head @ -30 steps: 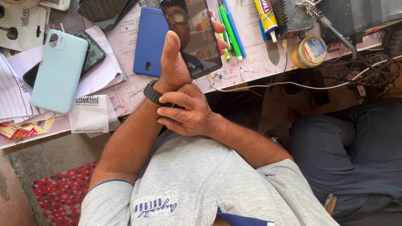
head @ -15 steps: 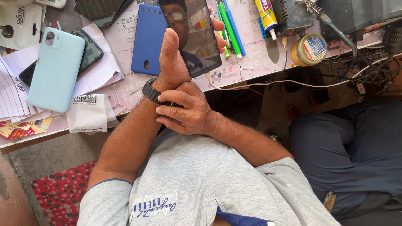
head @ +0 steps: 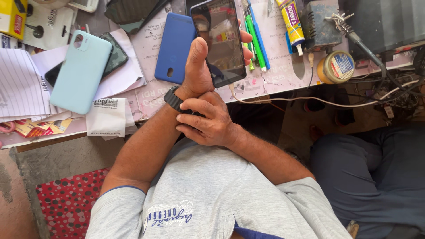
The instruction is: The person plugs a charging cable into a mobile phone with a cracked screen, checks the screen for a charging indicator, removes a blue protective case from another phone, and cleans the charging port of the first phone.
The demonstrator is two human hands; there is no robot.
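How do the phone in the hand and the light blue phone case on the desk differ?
The phone is gripped upright in the left hand, dark glossy screen facing the camera; the light blue case lies flat on papers, back up, camera cutout showing. The phone is black and reflective, the case pale and matte. No hand touches the case; the right hand clasps the left wrist. Both are slim rectangles.

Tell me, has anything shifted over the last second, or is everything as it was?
Almost nothing. The left hand still holds the dark phone up over the bench, thumb on its screen, and the right hand still clasps the left wrist by the black watch. The blue phone case and light blue phone stay put.
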